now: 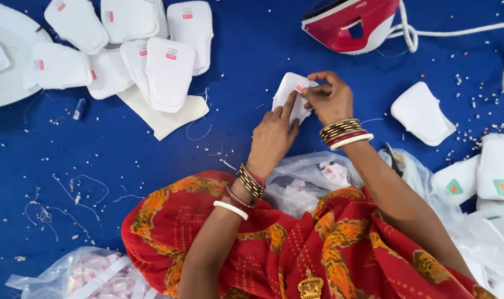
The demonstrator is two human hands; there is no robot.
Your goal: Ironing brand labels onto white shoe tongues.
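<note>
Blue cloth surface (263, 50) under me, littered with thread scraps and white crumbs. Heap of white labelled pads (130, 50) upper left, overlapping. Red and white iron (349, 22) top right, its white cord (457, 30) trailing right. Single white pad (421, 113) lies right; clear plastic bag (85, 274) lower left.

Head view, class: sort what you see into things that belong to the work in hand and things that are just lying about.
In the work:
left hand
right hand
white pad held between both hands, with a small label
pile of labelled pads
clear bag of labels

Lying about:
red iron
white cord
loose threads
</note>
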